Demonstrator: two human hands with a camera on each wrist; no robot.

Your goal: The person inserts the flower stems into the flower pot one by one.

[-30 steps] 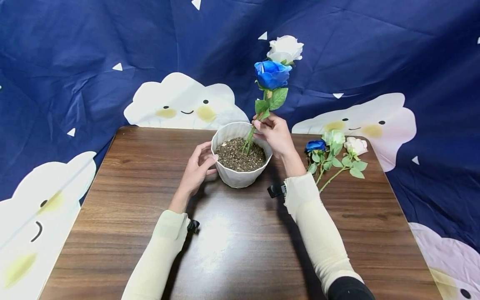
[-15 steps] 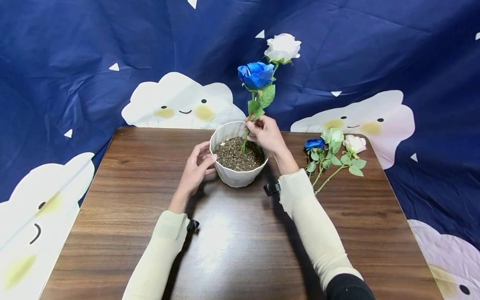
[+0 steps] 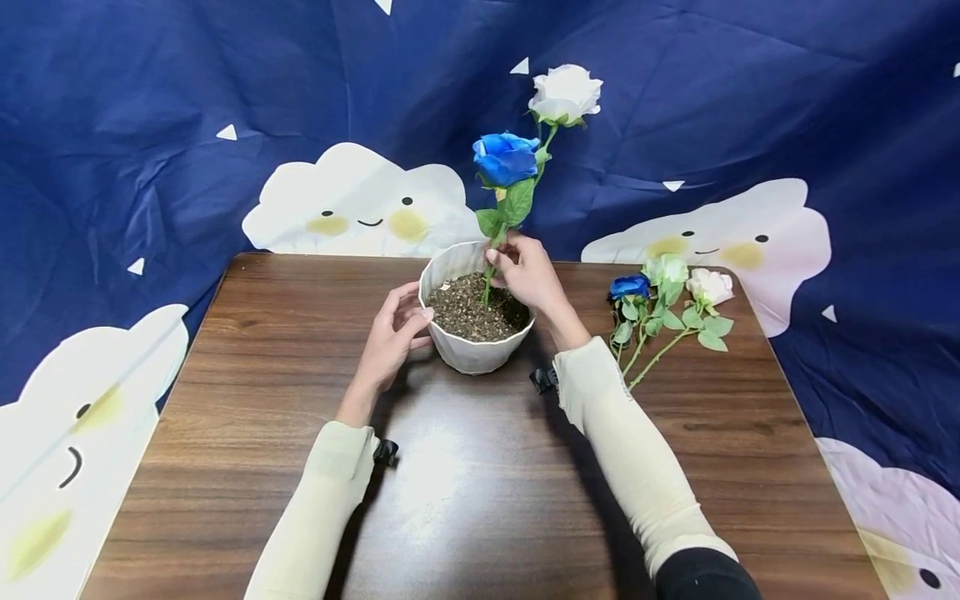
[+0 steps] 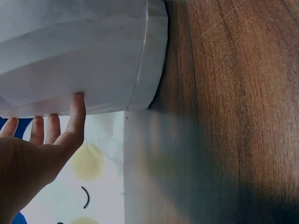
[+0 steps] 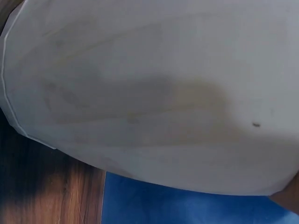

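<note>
A white plastic flowerpot (image 3: pixel 474 358) filled with dark soil (image 3: pixel 468 310) stands on the table. My right hand (image 3: pixel 531 271), over its far right rim, pinches the stem of a blue rose (image 3: pixel 506 158); the stem's lower end reaches the soil. Behind the blue bloom rises a white rose (image 3: pixel 566 94), its lower stem hidden behind leaves and hand. On the pot's left side, my left hand (image 3: pixel 390 337) rests with thumb at the rim. In the left wrist view its fingers (image 4: pixel 77 109) touch the pot wall. The right wrist view is mostly filled by the pot's side.
To the right on the brown wooden table (image 3: pixel 480 467) lie a second blue rose (image 3: pixel 629 287), a pale greenish-white rose (image 3: pixel 666 268) and a pinkish-white rose (image 3: pixel 710 287). Behind the table hangs a dark blue cloth (image 3: pixel 187 75) with cloud prints.
My right hand has moved left with the blue rose, whose bloom now stands farther from the white one and more upright. The left hand stays at the pot.
</note>
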